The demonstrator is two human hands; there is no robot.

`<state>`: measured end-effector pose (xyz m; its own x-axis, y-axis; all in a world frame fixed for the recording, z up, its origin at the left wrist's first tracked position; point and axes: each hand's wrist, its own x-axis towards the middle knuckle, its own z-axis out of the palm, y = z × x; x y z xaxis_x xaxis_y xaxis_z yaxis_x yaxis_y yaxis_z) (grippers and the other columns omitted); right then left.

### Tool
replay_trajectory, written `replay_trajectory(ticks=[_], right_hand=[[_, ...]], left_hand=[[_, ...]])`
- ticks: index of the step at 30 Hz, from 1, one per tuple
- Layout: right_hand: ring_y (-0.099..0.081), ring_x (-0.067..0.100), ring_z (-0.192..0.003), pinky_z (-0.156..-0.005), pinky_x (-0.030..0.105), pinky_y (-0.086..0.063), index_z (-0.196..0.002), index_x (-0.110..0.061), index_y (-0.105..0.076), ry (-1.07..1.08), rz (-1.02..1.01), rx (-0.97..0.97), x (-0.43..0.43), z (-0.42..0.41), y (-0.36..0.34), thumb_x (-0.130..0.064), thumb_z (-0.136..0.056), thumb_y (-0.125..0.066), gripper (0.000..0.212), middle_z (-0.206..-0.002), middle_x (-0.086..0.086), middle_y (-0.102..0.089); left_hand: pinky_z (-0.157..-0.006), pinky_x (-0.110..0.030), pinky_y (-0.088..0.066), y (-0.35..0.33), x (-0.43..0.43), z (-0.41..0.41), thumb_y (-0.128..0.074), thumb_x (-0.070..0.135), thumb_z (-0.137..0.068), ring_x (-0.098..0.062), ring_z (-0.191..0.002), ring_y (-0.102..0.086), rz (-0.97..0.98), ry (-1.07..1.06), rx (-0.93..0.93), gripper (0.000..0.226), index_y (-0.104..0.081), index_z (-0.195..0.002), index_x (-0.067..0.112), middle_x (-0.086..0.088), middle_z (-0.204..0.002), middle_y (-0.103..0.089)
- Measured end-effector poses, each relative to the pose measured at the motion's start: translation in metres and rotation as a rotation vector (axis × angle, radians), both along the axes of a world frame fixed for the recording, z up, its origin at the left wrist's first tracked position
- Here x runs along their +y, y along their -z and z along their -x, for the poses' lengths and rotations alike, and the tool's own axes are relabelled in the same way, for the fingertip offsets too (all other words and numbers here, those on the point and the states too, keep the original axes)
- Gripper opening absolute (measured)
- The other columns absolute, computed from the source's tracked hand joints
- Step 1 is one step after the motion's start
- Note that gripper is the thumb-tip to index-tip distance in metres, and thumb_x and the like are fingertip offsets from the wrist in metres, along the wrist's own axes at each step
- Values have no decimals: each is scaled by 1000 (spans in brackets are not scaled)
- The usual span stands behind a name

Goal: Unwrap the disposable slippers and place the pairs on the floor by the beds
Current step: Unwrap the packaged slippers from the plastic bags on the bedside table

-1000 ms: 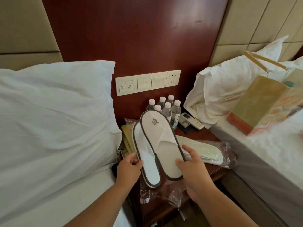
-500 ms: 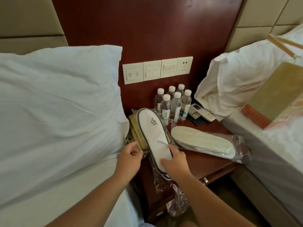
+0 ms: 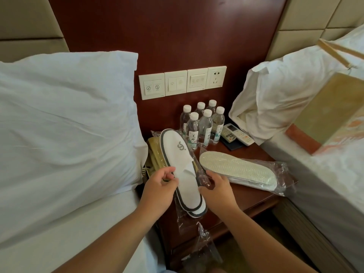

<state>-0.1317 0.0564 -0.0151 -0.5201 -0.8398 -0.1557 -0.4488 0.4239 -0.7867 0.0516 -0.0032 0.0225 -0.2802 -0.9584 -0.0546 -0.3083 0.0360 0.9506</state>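
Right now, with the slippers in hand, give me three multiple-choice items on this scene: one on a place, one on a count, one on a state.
1. Where does the wrapped pair lie?
A. On the nightstand
B. On the left pillow
C. On the floor

2. How many water bottles stand by the wall?
A. Four
B. Six
C. Eight

3. How do the slippers of the held pair lie?
A. Side by side
B. Folded in half
C. Stacked one on the other

Answers:
1 A, its plastic rests on the wooden top, right of the held pair.
2 B, six white caps show.
3 C, two toe ends overlap between the left hand and the right hand.
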Motion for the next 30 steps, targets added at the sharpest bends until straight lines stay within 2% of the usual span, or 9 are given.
replay_trajectory(ticks=[3,5,8,13,16,19,21,26,30], right_hand=[[-55,21,-110,-87,40,-55,-142,-37,-42,-31,-48,177,8,33,-8,-37,-83,-66,64,-138,-5,-38],[-46,24,-123,-100,45,-47,-144,-35,-40,-55,-93,317,12,57,-12,-36,-83,-66,66,-142,-1,-38],[-34,27,-135,-109,48,-35,-148,-34,-34,-83,-195,505,13,89,-14,-34,-82,-68,74,-151,3,-33],[3,32,-150,-117,57,-7,-154,-38,-10,-114,-434,627,12,133,1,-33,-78,-71,97,-165,4,3],[-3,34,-149,-115,61,-11,-153,-39,-9,-107,-525,612,17,148,9,-32,-81,-72,96,-165,6,-1],[-35,31,-135,-104,55,-36,-145,-39,-26,-72,-500,648,29,151,13,-32,-84,-69,75,-151,3,-33],[-46,30,-123,-95,48,-43,-137,-38,-39,-40,-455,741,36,149,13,-34,-88,-63,55,-135,3,-48],[-57,22,-96,-74,34,-43,-106,-27,-59,-40,-383,843,50,138,6,-21,-91,-52,17,-105,-1,-57],[-57,22,-79,-58,31,-40,-80,-16,-62,-6,-247,818,61,130,-12,-7,-86,-55,13,-82,-2,-53]], left_hand=[[-55,-4,-42,2,3,8,-65,27,-87,4,-64,-55,7,28,6,24,-60,-100,46,12,-96,-59],[-55,-7,-44,3,3,14,-64,26,-87,0,-65,-55,1,47,15,24,-61,-101,45,12,-98,-59],[-68,-23,-51,4,3,26,-63,30,-86,-1,-71,-58,2,49,-33,22,-62,-101,46,15,-98,-59],[-50,-14,-44,6,3,40,-65,23,-88,0,-58,-53,-11,54,6,22,-64,-101,40,11,-94,-61],[-49,-15,-42,6,4,44,-65,23,-87,0,-55,-51,-21,51,-14,20,-65,-100,39,11,-92,-61],[-48,-15,-42,6,4,47,-65,24,-88,0,-54,-50,-34,56,-37,20,-65,-100,39,11,-92,-61],[-50,-15,-45,6,5,49,-65,25,-88,0,-55,-52,-40,65,-41,19,-65,-99,40,11,-92,-61],[-47,-19,-46,5,16,58,-64,27,-88,-5,-53,-53,-74,100,-30,17,-66,-96,41,9,-89,-62],[-53,-24,-47,0,31,64,-64,29,-87,-12,-57,-54,-111,191,-6,15,-67,-93,43,9,-86,-63]])
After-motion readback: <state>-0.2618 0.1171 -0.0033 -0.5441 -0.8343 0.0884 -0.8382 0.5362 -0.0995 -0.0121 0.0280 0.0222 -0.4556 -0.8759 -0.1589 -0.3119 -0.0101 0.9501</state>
